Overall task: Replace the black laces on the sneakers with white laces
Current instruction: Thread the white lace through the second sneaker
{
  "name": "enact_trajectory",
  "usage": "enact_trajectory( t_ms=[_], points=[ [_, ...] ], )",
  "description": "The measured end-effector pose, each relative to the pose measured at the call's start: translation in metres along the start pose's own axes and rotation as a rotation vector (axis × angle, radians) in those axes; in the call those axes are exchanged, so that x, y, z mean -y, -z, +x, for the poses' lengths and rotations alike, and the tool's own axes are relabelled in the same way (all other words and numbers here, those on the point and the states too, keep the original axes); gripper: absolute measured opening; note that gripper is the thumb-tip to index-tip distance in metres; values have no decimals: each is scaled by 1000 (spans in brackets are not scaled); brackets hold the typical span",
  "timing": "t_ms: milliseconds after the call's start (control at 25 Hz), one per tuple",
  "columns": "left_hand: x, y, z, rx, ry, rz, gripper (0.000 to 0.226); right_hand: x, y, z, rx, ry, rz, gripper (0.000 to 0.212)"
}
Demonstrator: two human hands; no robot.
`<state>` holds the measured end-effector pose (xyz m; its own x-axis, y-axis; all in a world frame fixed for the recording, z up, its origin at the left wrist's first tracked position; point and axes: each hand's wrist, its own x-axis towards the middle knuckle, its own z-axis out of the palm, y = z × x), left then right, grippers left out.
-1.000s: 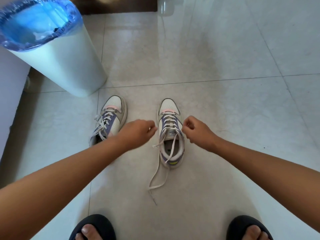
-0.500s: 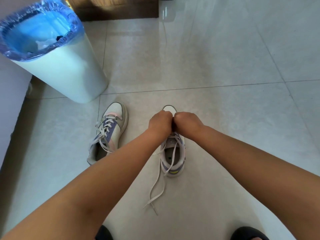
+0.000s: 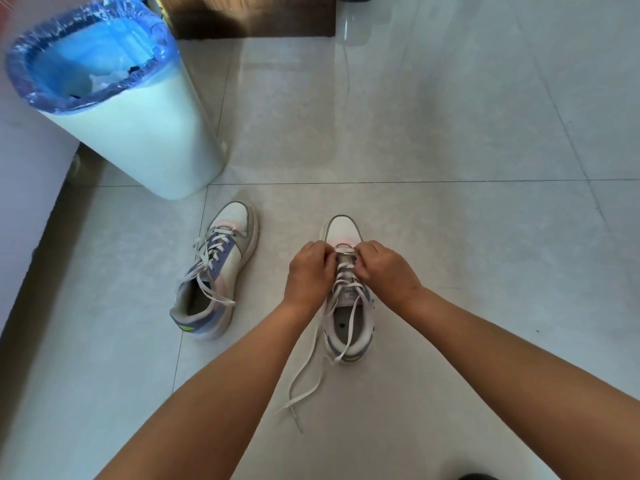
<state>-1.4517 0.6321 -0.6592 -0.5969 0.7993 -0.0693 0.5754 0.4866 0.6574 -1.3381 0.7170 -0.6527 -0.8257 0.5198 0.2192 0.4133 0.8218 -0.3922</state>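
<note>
Left hand and right hand both pinching white lace at lowest eyelets of right sneaker. Loose ends trailing on floor. Second sneaker near bin.

Both hands pinch the lace over one sneaker; the other sneaker lies left, the bin beyond it.
</note>
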Motion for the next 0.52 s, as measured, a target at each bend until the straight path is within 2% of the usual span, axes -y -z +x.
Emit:
enact_trajectory(
  t_ms=[120,280,320,400,520],
  points=[
    [-4,-11,-6,-53,179,-73,12,-3,-8,-5,73,-145,108,6],
    [-6,-6,-7,-112,259,-160,10,-10,-2,-1,208,-495,323,19],
    [-4,-4,-8,-87,264,-122,12,-10,0,1,286,-551,334,25],
    [-5,-2,-11,73,306,18,22,-7,6,6,527,-611,322,38],
    [-16,-2,-9,297,277,247,26,-3,10,20,772,-568,263,33]
  ],
)
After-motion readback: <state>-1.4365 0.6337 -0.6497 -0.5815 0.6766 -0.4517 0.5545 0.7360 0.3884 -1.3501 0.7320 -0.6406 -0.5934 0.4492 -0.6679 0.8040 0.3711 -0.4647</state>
